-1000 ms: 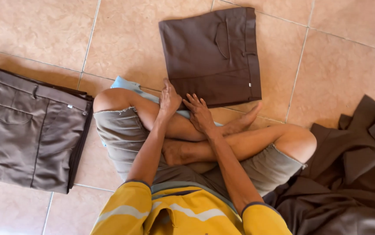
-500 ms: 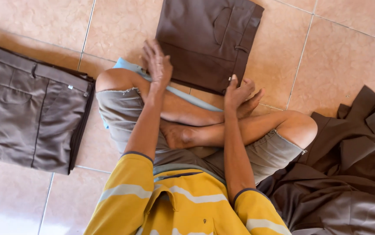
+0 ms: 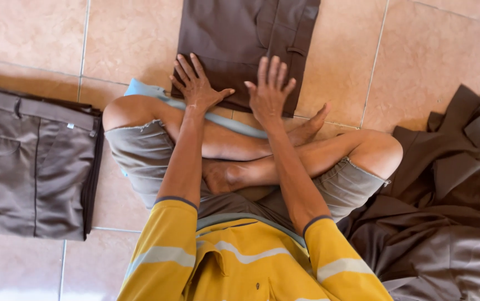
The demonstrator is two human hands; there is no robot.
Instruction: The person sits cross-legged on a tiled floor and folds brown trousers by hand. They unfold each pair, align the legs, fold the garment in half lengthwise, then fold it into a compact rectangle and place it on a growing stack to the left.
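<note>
Currently both hands lie flat, fingers spread, gripping nothing: left hand [image 3: 196, 85] and right hand [image 3: 269, 89] press the near edge of the folded dark-brown cloth trousers [image 3: 245, 50], on tan tile floor [image 3: 128, 39] just beyond the crossed legs. Fabric probably soft, light, limp; best taken at folded edges. Bare tile L and R of trousers.

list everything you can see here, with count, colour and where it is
folded trousers: 1, dark brown, on the floor ahead, under both hands
folded trousers stack: 1 stack, grey-brown, on the floor at left
loose cloth heap: 1, dark brown, crumpled at right
blue strip: 1, light blue, under the crossed legs
tiled floor: tan, all around
legs: 2, crossed, grey shorts
left hand: flat, fingers spread on the trousers
right hand: flat, fingers spread on the trousers
</note>
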